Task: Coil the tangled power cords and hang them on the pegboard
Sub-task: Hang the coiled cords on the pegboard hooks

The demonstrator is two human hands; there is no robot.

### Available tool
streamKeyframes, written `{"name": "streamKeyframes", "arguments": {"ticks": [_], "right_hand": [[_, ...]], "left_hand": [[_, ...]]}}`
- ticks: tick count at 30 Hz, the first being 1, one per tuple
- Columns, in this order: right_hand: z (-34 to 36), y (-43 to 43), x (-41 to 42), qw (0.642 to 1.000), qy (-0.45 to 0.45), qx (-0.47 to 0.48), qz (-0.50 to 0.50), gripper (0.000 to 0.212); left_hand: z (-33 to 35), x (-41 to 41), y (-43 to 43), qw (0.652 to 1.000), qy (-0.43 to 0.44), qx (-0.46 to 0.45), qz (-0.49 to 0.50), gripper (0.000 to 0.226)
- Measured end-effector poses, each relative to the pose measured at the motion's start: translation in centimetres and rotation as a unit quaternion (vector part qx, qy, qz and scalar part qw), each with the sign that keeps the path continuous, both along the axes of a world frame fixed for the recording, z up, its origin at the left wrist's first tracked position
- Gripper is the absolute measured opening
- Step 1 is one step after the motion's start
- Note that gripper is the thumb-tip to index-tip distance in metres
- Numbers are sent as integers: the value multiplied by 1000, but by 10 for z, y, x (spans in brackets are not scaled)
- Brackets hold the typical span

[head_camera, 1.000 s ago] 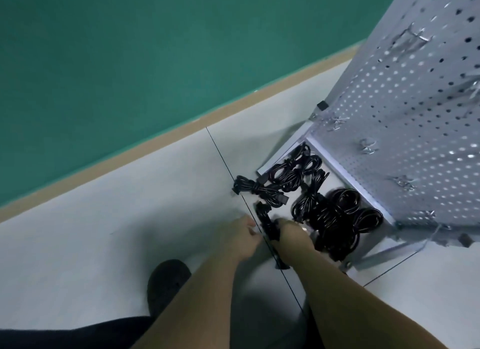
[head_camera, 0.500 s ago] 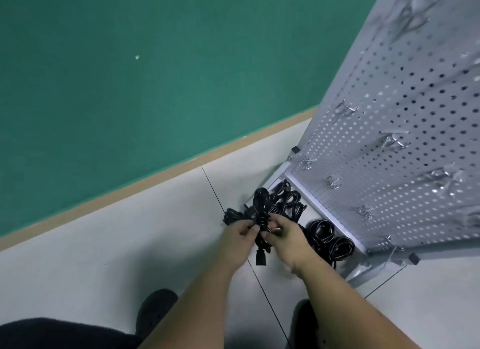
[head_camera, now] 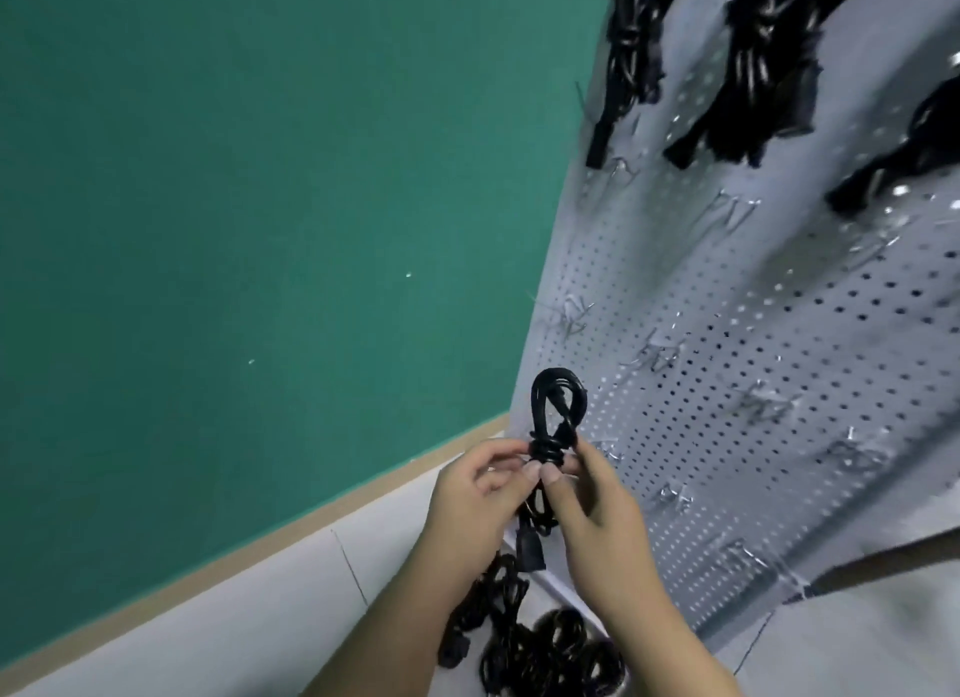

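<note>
Left hand point(head_camera: 467, 509), right hand point(head_camera: 602, 530) pinching cord point(head_camera: 545, 451), green wall point(head_camera: 260, 203), white floor point(head_camera: 249, 629)

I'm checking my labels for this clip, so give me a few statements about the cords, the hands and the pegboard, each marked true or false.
1. The left hand and the right hand both grip one coiled cord at its wrapped middle. True.
2. That cord already hangs on the pegboard. False: the hands hold it up in front of the board.
3. Black cord bundles hang near the pegboard's top. True.
4. No cords lie on the floor. False: a pile of cords lies at the pegboard's foot.
5. Several hooks lower on the board are bare. True.
</note>
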State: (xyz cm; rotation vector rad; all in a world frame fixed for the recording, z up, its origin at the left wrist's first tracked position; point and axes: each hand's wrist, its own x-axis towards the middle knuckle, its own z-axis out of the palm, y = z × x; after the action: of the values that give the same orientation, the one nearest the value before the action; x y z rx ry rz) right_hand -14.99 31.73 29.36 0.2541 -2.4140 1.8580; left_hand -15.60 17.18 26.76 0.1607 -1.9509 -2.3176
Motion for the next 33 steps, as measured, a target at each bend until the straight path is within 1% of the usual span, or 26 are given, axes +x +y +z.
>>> {"name": "streamKeyframes", "arguments": {"ticks": [2,5,7,9,11,13,15,16,18,20,22,24,26,29,31,33], "right_hand": [[29,11,4,999,34,5,-25,42],[70,29,11,996,80,8,-46,36],[98,42,17,992,116,14,-57,31],[125,55,23,987,146,11,-72,31],[148,67,27,980,179,8,-87,31],[167,80,30,972,211,7,-106,32],[183,92,34,965,233,11,-121,38],[190,98,37,964,238,19,-119,41],[201,108,43,963,242,30,-115,45],[209,118,49,962,248,18,-116,47],[216,125,54,961,255,2,-111,51],[225,132,60,957,266,3,-113,54],[235,138,65,952,282,4,-114,45],[249,149,70,945,307,12,-112,41],[256,157,69,943,313,30,-106,38],[264,165,66,939,319,55,-115,36]], "left_hand": [[28,-2,13,999,33,19,-13,21],[71,-2,30,995,80,35,-45,20],[97,-3,41,991,115,29,-69,19],[125,-4,52,984,152,10,-92,20],[153,-6,65,976,188,-6,-110,28],[183,-9,77,967,225,-16,-121,44],[210,-13,88,955,260,-18,-140,59],[224,-13,93,950,271,-17,-153,61],[249,-10,104,943,278,-18,-182,53],[265,-8,115,935,286,-28,-206,42],[271,-7,126,933,291,-32,-211,38],[276,-5,136,935,287,-35,-205,45],[277,-3,145,933,289,-48,-210,54],[281,1,156,923,302,-83,-223,53],[287,3,160,921,311,-97,-214,50],[296,3,165,921,315,-107,-205,55]]}}
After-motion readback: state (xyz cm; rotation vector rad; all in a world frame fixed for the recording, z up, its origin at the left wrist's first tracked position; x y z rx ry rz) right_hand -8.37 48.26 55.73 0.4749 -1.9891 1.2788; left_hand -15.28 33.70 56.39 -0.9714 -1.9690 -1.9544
